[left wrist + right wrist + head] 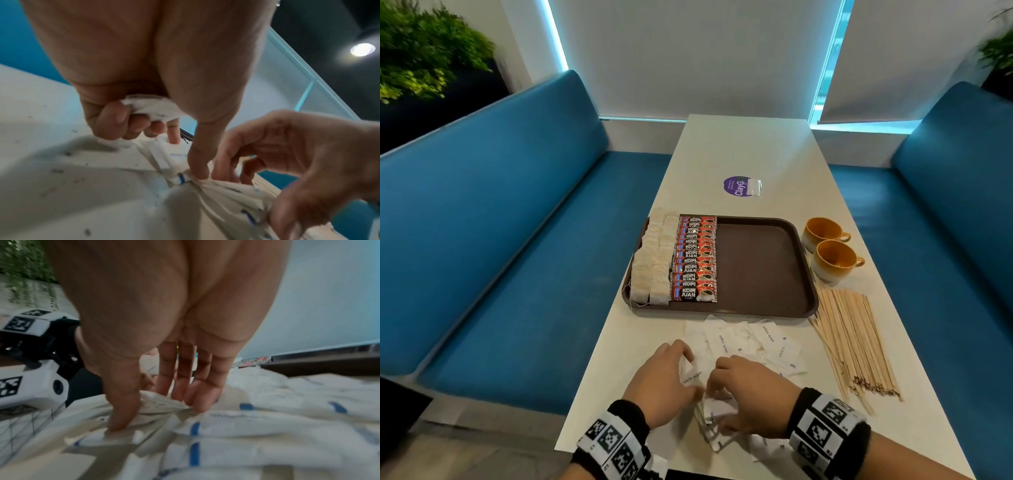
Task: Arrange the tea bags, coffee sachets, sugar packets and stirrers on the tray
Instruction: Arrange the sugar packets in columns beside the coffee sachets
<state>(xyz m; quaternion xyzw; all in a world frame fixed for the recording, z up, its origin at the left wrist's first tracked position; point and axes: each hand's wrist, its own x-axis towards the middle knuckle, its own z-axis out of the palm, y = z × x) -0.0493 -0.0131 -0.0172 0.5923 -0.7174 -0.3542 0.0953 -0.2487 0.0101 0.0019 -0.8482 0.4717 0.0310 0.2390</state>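
The tea bags (650,260) and coffee sachets (697,258) already lie in rows on the tray (763,267), so the step in hand looks to be gathering the sugar packets (743,346); the left hand (662,383) has its fingers curled round a small bunch of packets, its thumb (200,155) pressing down on another packet on the table (750,150); the right hand (748,394), just beside it and almost touching, pinches a fanned bunch between thumb (121,404) and straight fingers (193,386); loose packets spread just beyond and under both hands, between them and the near rim of the tray; the stirrers (852,342) lie off to the right of the right hand, untouched; the next move probably calls for squaring the two bunches into one stack, then carrying it forward to the bare part of the tray beside the sachets without letting the slippery paper slide apart.
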